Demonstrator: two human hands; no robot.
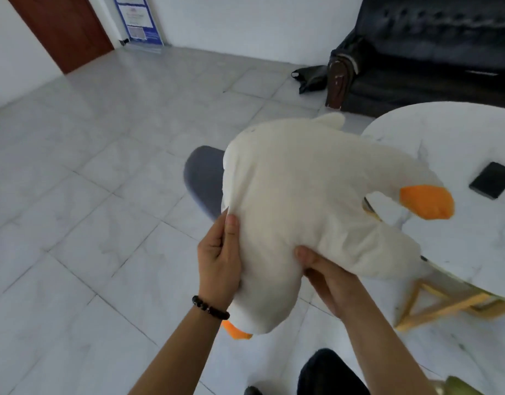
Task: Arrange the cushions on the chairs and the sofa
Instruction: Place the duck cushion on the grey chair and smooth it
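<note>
two hands hold one white goose-shaped plush cushion [296, 195] in the air above a floor of pale grey marbled tiles [103, 195] with thin dark joints. room: white walls [245, 21]; a reddish-brown wooden door [63, 29] at upper left; a blue and white printed poster [138, 18] standing at the wall beside it. a black tufted leather sofa [433, 47] with a worn wooden arm front fills the upper right, and a crumpled black bag [311, 78] lies on the tiles just beside that arm. at right stands a round white marble-patterned table [459, 132] on angled pale wooden legs [445, 303]; a flat black rectangular device [492, 180] lies on its top. a grey rounded chair seat [202, 178] shows behind the cushion, partly hidden by it.

the cushion is soft and matte, its fabric creased where it is gripped; the long neck bends toward the table and ends in an orange beak [426, 202], which hangs over the table's edge. an orange plush foot [235, 332] shows at the lower end.

the left hand [218, 260], with a dark beaded bracelet [210, 307] at the wrist, grips the cushion's left edge, thumb on the front, fingers behind. the right hand [328, 280] grips the underside, thumb pressed into the fabric, fingers hidden beneath.
</note>
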